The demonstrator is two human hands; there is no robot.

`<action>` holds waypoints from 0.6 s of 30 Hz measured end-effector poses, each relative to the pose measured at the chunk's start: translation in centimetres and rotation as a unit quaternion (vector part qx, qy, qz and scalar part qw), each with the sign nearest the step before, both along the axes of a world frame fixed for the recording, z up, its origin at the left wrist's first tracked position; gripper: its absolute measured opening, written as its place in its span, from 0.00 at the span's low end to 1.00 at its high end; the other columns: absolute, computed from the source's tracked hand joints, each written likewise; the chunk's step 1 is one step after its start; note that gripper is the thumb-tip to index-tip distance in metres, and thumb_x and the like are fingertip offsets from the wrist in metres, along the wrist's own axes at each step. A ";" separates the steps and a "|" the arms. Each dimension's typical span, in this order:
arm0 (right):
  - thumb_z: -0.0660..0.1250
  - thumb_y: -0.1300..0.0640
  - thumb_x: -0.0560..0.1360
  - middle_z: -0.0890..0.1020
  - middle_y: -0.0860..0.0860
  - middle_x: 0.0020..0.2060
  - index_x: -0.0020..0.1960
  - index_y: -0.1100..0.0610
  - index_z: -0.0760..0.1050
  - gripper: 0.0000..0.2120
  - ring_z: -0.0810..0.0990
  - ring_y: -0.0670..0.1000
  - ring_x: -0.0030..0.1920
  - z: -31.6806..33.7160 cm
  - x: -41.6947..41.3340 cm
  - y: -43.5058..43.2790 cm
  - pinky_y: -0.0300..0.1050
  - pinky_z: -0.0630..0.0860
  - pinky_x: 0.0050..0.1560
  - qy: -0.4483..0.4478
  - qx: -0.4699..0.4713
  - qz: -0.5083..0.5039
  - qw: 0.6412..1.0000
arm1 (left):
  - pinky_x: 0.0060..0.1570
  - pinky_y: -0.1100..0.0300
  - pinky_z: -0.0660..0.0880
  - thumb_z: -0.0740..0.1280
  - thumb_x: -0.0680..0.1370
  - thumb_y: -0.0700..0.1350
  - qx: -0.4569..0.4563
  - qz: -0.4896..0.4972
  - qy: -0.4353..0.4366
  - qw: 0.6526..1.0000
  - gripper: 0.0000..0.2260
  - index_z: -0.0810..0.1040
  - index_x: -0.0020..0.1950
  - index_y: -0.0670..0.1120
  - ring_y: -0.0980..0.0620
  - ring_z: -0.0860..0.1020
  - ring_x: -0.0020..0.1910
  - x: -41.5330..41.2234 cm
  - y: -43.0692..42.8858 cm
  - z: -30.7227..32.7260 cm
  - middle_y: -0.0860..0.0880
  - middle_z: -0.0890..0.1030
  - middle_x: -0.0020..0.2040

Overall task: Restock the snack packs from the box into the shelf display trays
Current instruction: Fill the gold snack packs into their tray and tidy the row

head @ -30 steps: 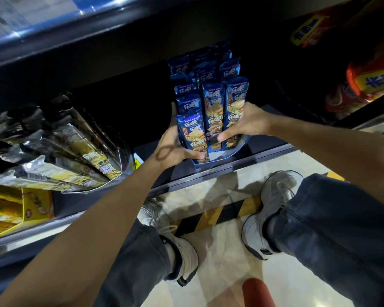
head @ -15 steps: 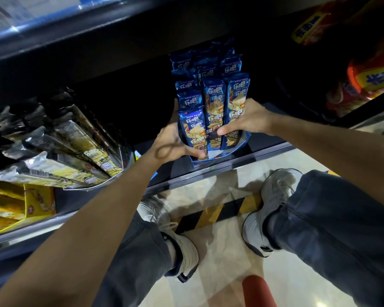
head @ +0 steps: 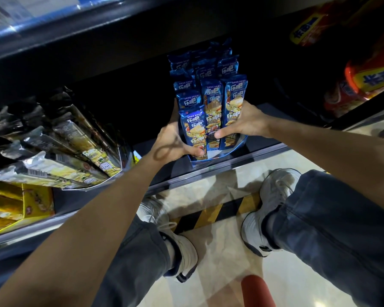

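Squaring up blue snack packs (head: pixel 211 111) in blue display tray (head: pixel 231 149) at front edge of dark shelf (head: pixel 262 147). Left hand (head: pixel 173 142) cupped round tray's left side, thumb curled across front-left pack. Right hand (head: pixel 244 122) spread over right column, thumb pressed on middle pack's face, fingers hidden behind. Compared with second earlier: barely shifted, same two-handed clamp, packs upright in three columns. Judged as final tidying; tray looked near full. Supply box not in view.

Dark shelving (head: pixel 120 63) above glossy pale floor (head: pixel 220 258) with hazard-striped strip (head: pixel 217 212).
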State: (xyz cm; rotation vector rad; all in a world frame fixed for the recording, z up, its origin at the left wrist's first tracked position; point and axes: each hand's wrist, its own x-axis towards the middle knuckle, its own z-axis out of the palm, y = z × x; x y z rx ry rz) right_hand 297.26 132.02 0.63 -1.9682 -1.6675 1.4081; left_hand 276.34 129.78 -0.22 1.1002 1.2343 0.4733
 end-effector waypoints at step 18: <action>0.74 0.43 0.68 0.64 0.50 0.73 0.76 0.52 0.49 0.47 0.62 0.53 0.73 0.2 2.0 -1.1 0.46 0.59 0.71 -0.054 -0.016 0.086 0.995 | 0.69 0.53 0.67 0.80 0.52 0.63 0.127 -0.102 0.260 0.952 0.60 0.55 0.76 0.46 0.50 0.70 0.69 -2.8 0.2 -1.6 0.49 0.72 0.70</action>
